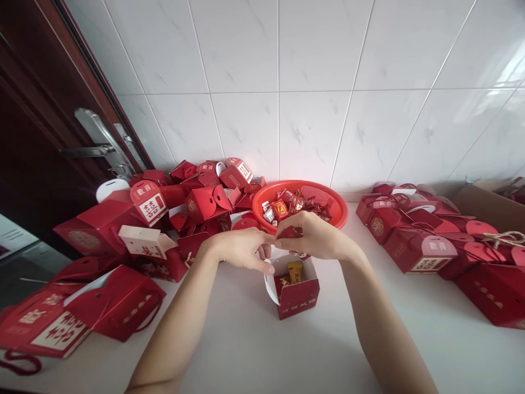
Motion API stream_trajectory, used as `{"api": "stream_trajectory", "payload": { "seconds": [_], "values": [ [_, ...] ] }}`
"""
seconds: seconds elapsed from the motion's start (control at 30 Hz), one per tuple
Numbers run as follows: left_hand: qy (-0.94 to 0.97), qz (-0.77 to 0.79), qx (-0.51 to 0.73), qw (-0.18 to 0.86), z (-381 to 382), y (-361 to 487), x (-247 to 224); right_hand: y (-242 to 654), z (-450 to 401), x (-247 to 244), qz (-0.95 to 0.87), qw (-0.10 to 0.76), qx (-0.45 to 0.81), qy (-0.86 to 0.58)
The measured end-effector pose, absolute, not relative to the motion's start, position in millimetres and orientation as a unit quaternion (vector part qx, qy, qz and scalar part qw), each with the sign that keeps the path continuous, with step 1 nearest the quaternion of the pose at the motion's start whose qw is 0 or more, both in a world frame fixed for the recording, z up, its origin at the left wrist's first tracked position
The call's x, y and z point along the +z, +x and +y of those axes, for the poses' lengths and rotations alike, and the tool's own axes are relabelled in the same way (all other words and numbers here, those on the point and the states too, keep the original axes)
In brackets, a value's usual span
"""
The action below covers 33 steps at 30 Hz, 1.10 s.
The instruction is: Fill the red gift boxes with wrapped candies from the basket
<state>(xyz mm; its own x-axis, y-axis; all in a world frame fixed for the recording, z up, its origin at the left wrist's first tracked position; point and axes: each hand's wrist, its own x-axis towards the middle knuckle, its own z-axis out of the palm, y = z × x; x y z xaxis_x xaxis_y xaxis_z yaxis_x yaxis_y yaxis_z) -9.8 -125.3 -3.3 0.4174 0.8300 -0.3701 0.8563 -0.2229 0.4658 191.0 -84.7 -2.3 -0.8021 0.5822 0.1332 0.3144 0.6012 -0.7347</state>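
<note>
An open red box (pixel 298 299) stands on the white table, with a yellow-wrapped sweet (pixel 294 272) and some red packets inside. My left hand (pixel 244 249) is at the box's upper left edge, its fingers curled and its thumb by the white flap. Above the back of the box is my right hand (pixel 314 235), fingers bent and closed, touching or nearly touching the left one. What either hand may hold is hidden. Just behind the hands sits a red plastic basket (pixel 341 205) holding wrapped sweets (pixel 296 204).
Many red gift boxes (pixel 123 306) are piled on the left of the white table (pixel 246 350). More closed boxes (pixel 424 250) stand on the right, near a brown carton (pixel 484 205). A tiled wall is behind, and a dark door with a metal handle (pixel 102 137) is at left.
</note>
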Motion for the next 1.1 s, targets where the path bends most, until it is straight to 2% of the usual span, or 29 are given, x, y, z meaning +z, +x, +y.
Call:
{"api": "stream_trajectory", "payload": {
  "seconds": [0.17, 0.3, 0.43, 0.7, 0.83, 0.93, 1.1],
  "values": [
    [0.784, 0.535, -0.018, 0.314, -126, -11, -3, 184, -85, -7, -0.888, 0.122, 0.376, -0.235],
    [0.792, 0.526, -0.011, 0.310, -126, -11, -2, 185, -83, -9, -0.911, 0.053, 0.328, -0.244],
    [0.791, 0.531, -0.019, 0.303, -125, -10, -2, 188, -82, -9, -0.924, 0.042, 0.278, -0.258],
    [0.795, 0.517, -0.022, 0.317, -124, -13, -2, 194, -78, -6, -0.928, 0.074, 0.328, -0.163],
    [0.780, 0.539, -0.026, 0.316, -123, -15, -4, 202, -74, -4, -0.907, 0.135, 0.382, -0.116],
    [0.783, 0.538, -0.023, 0.312, -123, -15, -5, 207, -77, -9, -0.897, 0.179, 0.379, -0.143],
    [0.777, 0.547, -0.021, 0.309, -125, -13, -6, 220, -88, -32, -0.883, 0.183, 0.374, -0.217]
  ]
}}
